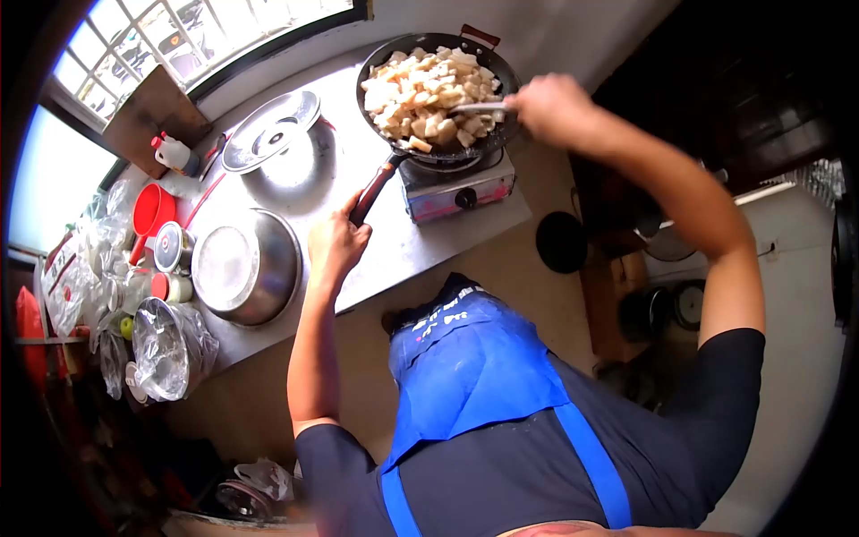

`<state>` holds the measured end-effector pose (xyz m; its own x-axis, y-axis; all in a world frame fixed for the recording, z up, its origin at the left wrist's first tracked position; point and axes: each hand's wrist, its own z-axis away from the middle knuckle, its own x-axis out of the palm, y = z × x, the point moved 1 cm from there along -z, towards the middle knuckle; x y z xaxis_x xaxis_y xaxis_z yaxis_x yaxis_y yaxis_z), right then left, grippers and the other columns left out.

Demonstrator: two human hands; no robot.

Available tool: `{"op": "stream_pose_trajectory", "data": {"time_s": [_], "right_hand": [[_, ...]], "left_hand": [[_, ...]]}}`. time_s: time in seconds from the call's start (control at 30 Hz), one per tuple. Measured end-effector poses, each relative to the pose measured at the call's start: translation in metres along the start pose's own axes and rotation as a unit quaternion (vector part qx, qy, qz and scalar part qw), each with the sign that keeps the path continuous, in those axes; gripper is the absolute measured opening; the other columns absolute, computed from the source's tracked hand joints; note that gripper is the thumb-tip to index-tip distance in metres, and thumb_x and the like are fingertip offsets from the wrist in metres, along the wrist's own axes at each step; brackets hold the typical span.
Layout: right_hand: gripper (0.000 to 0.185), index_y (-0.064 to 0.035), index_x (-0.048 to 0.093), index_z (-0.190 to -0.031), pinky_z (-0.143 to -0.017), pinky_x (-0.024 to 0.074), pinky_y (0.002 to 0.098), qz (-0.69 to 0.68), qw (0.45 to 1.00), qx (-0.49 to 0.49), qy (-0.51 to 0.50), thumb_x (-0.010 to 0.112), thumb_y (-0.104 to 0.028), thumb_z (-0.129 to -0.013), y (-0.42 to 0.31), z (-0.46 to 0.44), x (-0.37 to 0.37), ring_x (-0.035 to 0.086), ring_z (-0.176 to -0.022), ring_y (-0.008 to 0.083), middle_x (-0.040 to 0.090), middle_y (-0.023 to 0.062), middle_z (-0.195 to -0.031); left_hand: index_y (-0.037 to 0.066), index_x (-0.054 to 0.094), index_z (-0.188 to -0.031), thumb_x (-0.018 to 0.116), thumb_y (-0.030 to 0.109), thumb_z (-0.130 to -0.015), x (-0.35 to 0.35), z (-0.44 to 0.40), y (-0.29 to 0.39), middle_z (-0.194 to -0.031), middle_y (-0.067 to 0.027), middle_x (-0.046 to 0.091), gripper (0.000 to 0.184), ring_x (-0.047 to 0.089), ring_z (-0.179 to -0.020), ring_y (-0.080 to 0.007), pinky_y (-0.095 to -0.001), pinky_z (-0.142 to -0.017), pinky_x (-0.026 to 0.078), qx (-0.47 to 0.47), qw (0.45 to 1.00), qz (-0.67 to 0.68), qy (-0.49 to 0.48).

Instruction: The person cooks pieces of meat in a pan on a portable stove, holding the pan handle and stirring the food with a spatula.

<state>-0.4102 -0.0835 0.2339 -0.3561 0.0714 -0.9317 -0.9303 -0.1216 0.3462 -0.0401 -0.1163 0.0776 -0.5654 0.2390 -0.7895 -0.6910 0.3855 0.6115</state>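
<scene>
A dark wok (512,76) sits tilted on the portable gas stove (458,192), heaped with pale, chunky pieces of food (429,85). My left hand (338,237) is closed around the end of the wok's long brown handle (378,188). At the wok's right rim my right hand (550,106), slightly blurred, is closed on a metal spatula (481,107). The spatula's head is buried among the pieces, so its shape is hidden.
Left of the wok, a round metal lid (273,134) and an upturned metal basin (246,268) lie on the steel counter (394,259). A red ladle (154,210), jars (172,248), a white bottle (174,155) and plastic bags (89,268) crowd the left end. A window (170,45) is behind.
</scene>
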Motion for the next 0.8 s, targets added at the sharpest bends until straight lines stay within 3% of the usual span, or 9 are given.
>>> {"op": "stream_pose_trajectory", "data": {"time_s": [0.17,0.23,0.33,0.43,0.5,0.53,0.63,0.7,0.8], "right_hand": [[0.036,-0.0088,0.08,-0.122,-0.082,0.0562,0.0405,-0.188,0.973,0.0,-0.132,0.082,-0.021,-0.088,0.084,-0.035,-0.056,0.075,-0.093,0.0261,0.081,0.0137,-0.1],[0.035,-0.0016,0.078,-0.122,-0.062,0.0495,0.0312,-0.288,0.939,0.031,-0.182,0.08,-0.018,-0.091,0.106,-0.041,-0.064,0.059,-0.067,0.0129,0.071,0.0035,-0.077],[0.033,0.0002,0.079,-0.121,-0.055,0.0435,0.0282,-0.321,0.928,0.022,-0.186,0.079,-0.017,-0.092,0.127,-0.041,-0.074,0.051,-0.062,0.0094,0.064,-0.0003,-0.072],[0.03,0.0007,0.079,-0.118,-0.058,0.0491,0.033,-0.318,0.915,0.086,-0.234,0.078,-0.013,-0.091,0.137,-0.029,-0.11,0.06,-0.062,0.0159,0.07,0.0054,-0.072],[0.04,-0.0082,0.076,-0.13,-0.075,0.0541,0.0387,-0.226,0.942,-0.016,-0.247,0.073,-0.031,-0.098,0.146,-0.021,-0.131,0.068,-0.082,0.0211,0.079,0.0105,-0.095],[0.045,-0.0088,0.073,-0.136,-0.079,0.054,0.0337,-0.207,0.938,-0.026,-0.276,0.074,-0.035,-0.099,0.144,-0.024,-0.145,0.065,-0.09,0.0137,0.078,0.0046,-0.102],[0.043,-0.0071,0.074,-0.133,-0.079,0.0541,0.0321,-0.165,0.939,-0.008,-0.303,0.076,-0.032,-0.098,0.134,-0.04,-0.164,0.065,-0.089,0.014,0.078,0.0068,-0.102],[0.042,-0.0066,0.074,-0.133,-0.08,0.0545,0.0324,-0.142,0.933,-0.03,-0.329,0.077,-0.029,-0.097,0.116,-0.061,-0.169,0.065,-0.089,0.0142,0.079,0.0064,-0.102],[0.044,-0.0065,0.073,-0.135,-0.079,0.0539,0.0353,-0.127,0.905,-0.125,-0.385,0.076,-0.023,-0.094,0.101,-0.086,-0.164,0.064,-0.084,0.017,0.079,0.0062,-0.101]], "left_hand": [[0.012,0.07,-0.139,0.07,0.017,-0.078,-0.002,-0.007,0.009,-0.08,-0.0243,0.071,0.061,0.073,-0.073,-0.0359,-0.044,-0.075,0.057,0.001,1.0,0.015,-0.009],[0.012,0.07,-0.139,0.07,0.018,-0.079,-0.001,-0.004,0.007,-0.082,-0.0251,0.071,0.061,0.074,-0.076,-0.0362,-0.0441,-0.076,0.057,-0.009,1.0,0.019,-0.001],[0.013,0.07,-0.14,0.071,0.018,-0.08,-0.002,-0.002,0.009,-0.081,-0.024,0.071,0.06,0.073,-0.072,-0.0343,-0.043,-0.075,0.057,-0.025,0.999,0.027,0.002],[0.012,0.069,-0.14,0.075,0.02,-0.084,-0.003,-0.002,0.008,-0.077,-0.0194,0.071,0.057,0.072,-0.066,-0.0264,-0.0385,-0.071,0.056,-0.053,0.998,0.024,-0.029],[0.011,0.068,-0.141,0.08,0.024,-0.087,0.003,-0.003,0.002,-0.077,-0.0166,0.072,0.056,0.07,-0.064,-0.02,-0.0354,-0.068,0.055,-0.006,0.997,0.072,0.001],[0.011,0.068,-0.141,0.08,0.024,-0.087,0.005,-0.004,0.0,-0.077,-0.0166,0.072,0.056,0.07,-0.064,-0.02,-0.0354,-0.068,0.055,-0.004,0.997,0.071,-0.003],[0.009,0.068,-0.141,0.084,0.026,-0.089,0.007,-0.006,0.001,-0.076,-0.0143,0.072,0.057,0.066,-0.061,-0.0164,-0.0333,-0.066,0.052,0.006,0.999,0.048,0.001],[0.018,0.069,-0.141,0.086,0.031,-0.084,0.001,-0.004,0.006,-0.078,-0.0194,0.071,0.061,0.072,-0.071,-0.035,-0.0443,-0.071,0.055,-0.027,0.997,0.067,-0.014],[0.021,0.068,-0.143,0.082,0.019,-0.084,-0.009,-0.001,0.022,-0.081,-0.0221,0.071,0.061,0.073,-0.075,-0.0378,-0.0467,-0.075,0.055,-0.042,0.997,0.052,-0.031]]}}
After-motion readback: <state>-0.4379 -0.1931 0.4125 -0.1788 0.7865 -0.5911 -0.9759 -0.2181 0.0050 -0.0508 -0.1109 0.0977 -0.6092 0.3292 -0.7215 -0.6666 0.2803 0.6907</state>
